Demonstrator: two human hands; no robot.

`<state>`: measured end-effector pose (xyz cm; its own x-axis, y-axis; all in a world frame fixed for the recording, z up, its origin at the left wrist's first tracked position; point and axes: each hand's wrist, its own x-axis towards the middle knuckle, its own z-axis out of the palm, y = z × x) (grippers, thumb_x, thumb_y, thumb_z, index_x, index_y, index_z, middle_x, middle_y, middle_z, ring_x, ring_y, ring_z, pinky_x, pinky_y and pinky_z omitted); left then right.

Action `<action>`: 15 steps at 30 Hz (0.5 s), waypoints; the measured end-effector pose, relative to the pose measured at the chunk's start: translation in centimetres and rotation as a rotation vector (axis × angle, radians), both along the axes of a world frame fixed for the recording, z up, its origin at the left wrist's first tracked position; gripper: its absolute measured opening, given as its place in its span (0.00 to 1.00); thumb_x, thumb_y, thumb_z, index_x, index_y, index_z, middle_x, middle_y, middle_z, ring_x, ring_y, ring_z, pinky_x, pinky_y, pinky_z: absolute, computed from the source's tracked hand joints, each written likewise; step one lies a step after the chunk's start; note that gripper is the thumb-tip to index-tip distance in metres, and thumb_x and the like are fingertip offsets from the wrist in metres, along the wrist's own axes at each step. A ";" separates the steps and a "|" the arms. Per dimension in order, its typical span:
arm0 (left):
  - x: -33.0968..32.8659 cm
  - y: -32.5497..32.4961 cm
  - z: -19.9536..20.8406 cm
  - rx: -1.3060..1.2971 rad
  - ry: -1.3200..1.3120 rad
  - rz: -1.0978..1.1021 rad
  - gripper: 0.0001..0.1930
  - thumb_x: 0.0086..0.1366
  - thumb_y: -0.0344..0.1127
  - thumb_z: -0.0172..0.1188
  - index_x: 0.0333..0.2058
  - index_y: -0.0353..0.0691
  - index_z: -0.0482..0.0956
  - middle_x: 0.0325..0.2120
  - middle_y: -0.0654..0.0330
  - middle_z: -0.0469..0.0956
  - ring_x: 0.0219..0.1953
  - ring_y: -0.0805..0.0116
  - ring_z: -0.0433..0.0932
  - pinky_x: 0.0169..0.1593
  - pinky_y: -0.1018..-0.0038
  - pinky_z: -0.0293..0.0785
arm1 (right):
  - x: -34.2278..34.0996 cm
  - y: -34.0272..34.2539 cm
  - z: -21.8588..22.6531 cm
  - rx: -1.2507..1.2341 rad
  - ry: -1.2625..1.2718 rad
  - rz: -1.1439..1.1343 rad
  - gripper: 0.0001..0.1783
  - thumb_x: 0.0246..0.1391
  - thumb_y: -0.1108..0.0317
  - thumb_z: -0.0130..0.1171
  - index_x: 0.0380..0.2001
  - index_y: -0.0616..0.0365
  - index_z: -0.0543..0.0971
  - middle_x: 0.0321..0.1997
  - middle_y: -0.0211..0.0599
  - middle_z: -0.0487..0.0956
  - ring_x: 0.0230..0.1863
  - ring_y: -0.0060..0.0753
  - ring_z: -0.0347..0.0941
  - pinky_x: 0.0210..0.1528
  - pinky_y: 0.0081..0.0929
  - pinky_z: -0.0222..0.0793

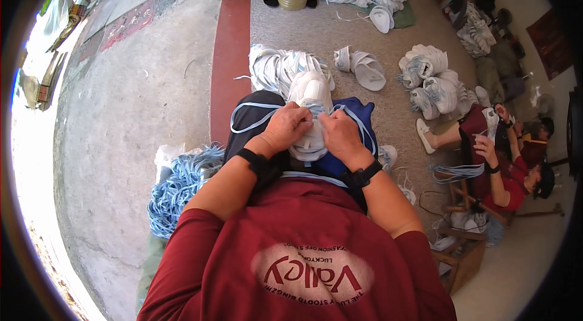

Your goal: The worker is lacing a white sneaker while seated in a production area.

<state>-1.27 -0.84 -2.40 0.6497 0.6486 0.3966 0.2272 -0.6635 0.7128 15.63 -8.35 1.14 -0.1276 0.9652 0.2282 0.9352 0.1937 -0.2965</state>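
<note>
The white shoe (310, 97) lies on my lap, toe pointing away from me, and I see only its front and a strip of its near end; both hands cover the middle, so I cannot make out the eyelets or tongue. It looks pale, with a rounded toe cap. My left hand (285, 128) is closed over the shoe's left side, fingers curled tight on it and on a light blue lace (252, 116). My right hand (340, 131) is clamped on the right side, pinching the lace where it meets the shoe. Fingertips of both are tucked under, out of sight. The lace loops out to the left and right across my dark lap; I count one lace, though its ends are hidden. Each wrist carries one black band, two in all.

Just left of my knee lies a heap of blue laces (181, 184), too tangled to count. Ahead of the shoe, on the floor, sits a pile of white shoes (276, 69), and a loose pair (361, 67) beside it. Farther right is another heap of white shoes (432, 81). At the right edge a person in a red shirt (507, 178) sits on a wooden stool, bent by the lens. A second person at the top is cut off above the legs.
</note>
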 end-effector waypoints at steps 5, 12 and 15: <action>-0.4 0.1 1.5 0.177 0.136 0.030 0.05 0.50 0.37 0.59 0.23 0.45 0.74 0.23 0.62 0.72 0.34 0.61 0.70 0.37 0.65 0.66 | 0.0 0.5 -0.7 -0.045 -0.130 -0.028 0.06 0.40 0.75 0.55 0.26 0.57 0.73 0.25 0.44 0.71 0.29 0.46 0.71 0.30 0.38 0.68; -0.8 0.0 2.4 0.300 0.325 0.135 0.04 0.46 0.37 0.60 0.20 0.46 0.77 0.27 0.63 0.71 0.37 0.62 0.68 0.38 0.66 0.64 | 0.9 3.1 0.1 -0.006 -0.431 0.219 0.03 0.40 0.72 0.52 0.21 0.58 0.74 0.23 0.45 0.71 0.26 0.46 0.73 0.27 0.33 0.71; 0.3 -0.5 3.3 0.332 0.538 0.155 0.04 0.45 0.35 0.59 0.22 0.44 0.79 0.28 0.62 0.72 0.37 0.62 0.69 0.38 0.67 0.64 | 1.5 2.7 1.2 -0.040 -0.324 0.412 0.02 0.38 0.74 0.53 0.21 0.58 0.73 0.23 0.42 0.71 0.26 0.43 0.73 0.25 0.31 0.70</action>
